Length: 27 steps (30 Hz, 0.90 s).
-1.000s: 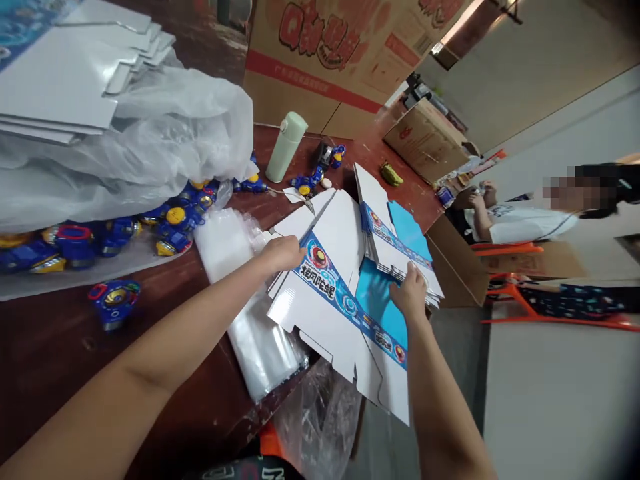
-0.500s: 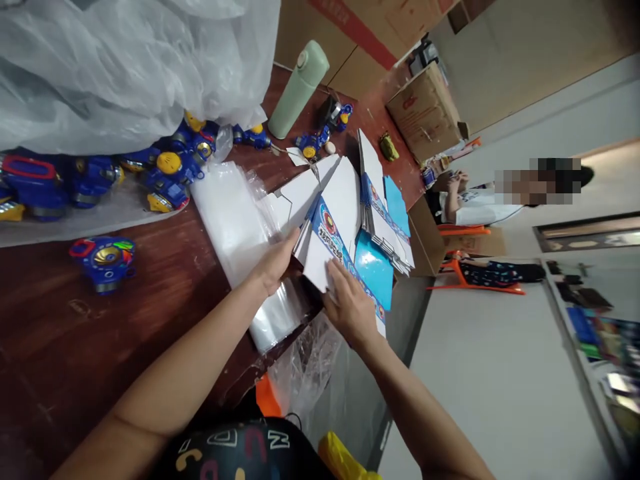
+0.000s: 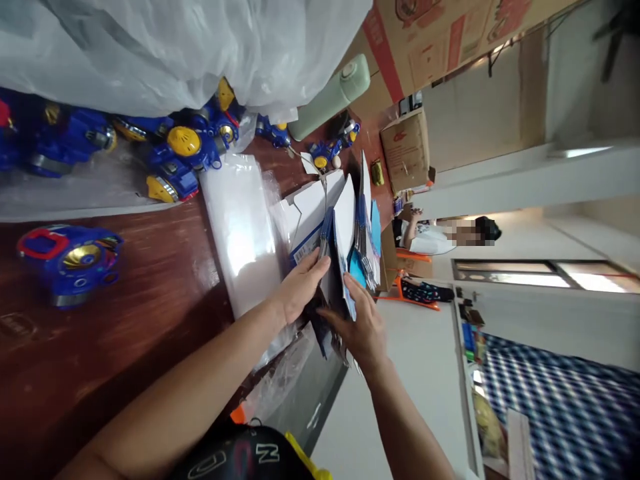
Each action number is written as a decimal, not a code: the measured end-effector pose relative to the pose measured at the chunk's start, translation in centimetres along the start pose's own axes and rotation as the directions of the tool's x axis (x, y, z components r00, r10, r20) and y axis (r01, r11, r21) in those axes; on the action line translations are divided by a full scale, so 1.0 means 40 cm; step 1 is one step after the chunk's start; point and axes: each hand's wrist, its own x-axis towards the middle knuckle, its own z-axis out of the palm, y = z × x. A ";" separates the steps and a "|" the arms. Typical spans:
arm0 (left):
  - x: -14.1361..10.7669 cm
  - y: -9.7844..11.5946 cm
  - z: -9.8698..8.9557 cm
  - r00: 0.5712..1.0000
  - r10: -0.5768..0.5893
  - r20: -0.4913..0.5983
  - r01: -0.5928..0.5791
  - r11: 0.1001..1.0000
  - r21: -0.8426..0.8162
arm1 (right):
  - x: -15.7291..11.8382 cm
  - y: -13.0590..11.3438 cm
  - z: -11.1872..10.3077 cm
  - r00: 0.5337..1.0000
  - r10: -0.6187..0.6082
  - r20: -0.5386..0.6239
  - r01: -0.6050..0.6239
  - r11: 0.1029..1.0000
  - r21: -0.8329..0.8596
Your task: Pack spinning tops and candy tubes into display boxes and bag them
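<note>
Flat, printed cardboard boxes are between my hands at the table's edge, mostly edge-on. My left hand (image 3: 303,287) is closed on the near edge of a thin stack of these flat boxes (image 3: 327,228). On the other side, my right hand (image 3: 364,327) grips one flat box (image 3: 344,217), white with a blue printed edge, tilted away from the stack. Its thumb is spread low, towards my left hand. Beneath lies a white flattened box with a barcode (image 3: 307,220). A second stack of flat boxes (image 3: 364,230) stands just beyond my right hand.
Clear plastic bags (image 3: 235,213) lie left of the boxes. A blue toy (image 3: 80,263) sits alone on the red-brown table (image 3: 165,300); several more lie under white plastic sheeting (image 3: 150,53). A green bottle (image 3: 327,100) and cartons (image 3: 407,150) stand farther back. A person (image 3: 435,237) sits beyond.
The printed face of the box at my right hand has turned from facing me to nearly edge-on, opening a gap from the left-hand stack. The view has shifted.
</note>
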 end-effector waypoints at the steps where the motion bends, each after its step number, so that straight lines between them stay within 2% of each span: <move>1: -0.002 0.005 0.004 0.999 -0.039 0.006 0.039 0.999 -0.029 | 0.005 -0.001 -0.001 1.000 0.020 0.004 -0.020 1.000 0.001; 3: -0.008 0.017 0.009 0.996 -0.095 0.002 0.095 0.994 -0.054 | 0.010 0.001 -0.009 0.998 0.066 -0.002 -0.066 0.998 0.008; 7: -0.017 0.031 0.011 0.994 -0.107 -0.025 0.106 0.993 -0.056 | 0.007 0.011 -0.030 0.984 0.180 -0.006 -0.179 0.981 0.080; 10: -0.018 0.024 0.009 0.995 -0.098 -0.013 0.097 0.994 -0.052 | 0.005 0.017 -0.039 0.971 0.202 -0.125 -0.180 0.969 0.169; 12: -0.016 0.014 0.007 0.996 -0.088 0.019 0.090 0.994 -0.065 | 0.006 0.016 -0.046 0.966 0.138 -0.218 -0.126 0.990 0.065; 13: -0.014 0.009 0.006 0.996 -0.083 0.032 0.086 0.993 -0.077 | 0.008 0.014 -0.051 0.971 0.086 -0.221 -0.097 0.994 -0.040; 15: -0.011 0.000 0.006 0.996 -0.080 0.033 0.083 0.991 -0.103 | 0.015 0.007 -0.063 0.991 0.019 -0.135 -0.051 0.970 -0.236; 16: -0.010 -0.003 0.006 0.996 -0.080 0.026 0.082 0.990 -0.116 | 0.019 0.002 -0.068 0.996 0.004 -0.084 -0.027 0.959 -0.281; 19: -0.008 -0.006 0.007 0.997 -0.077 0.032 0.081 0.987 -0.141 | 0.032 -0.010 -0.072 1.000 -0.008 -0.024 0.001 0.966 -0.258; 27: -0.003 -0.002 0.003 0.994 -0.079 0.070 0.088 0.987 -0.137 | 0.041 -0.006 -0.058 0.997 -0.003 -0.075 -0.018 0.960 -0.279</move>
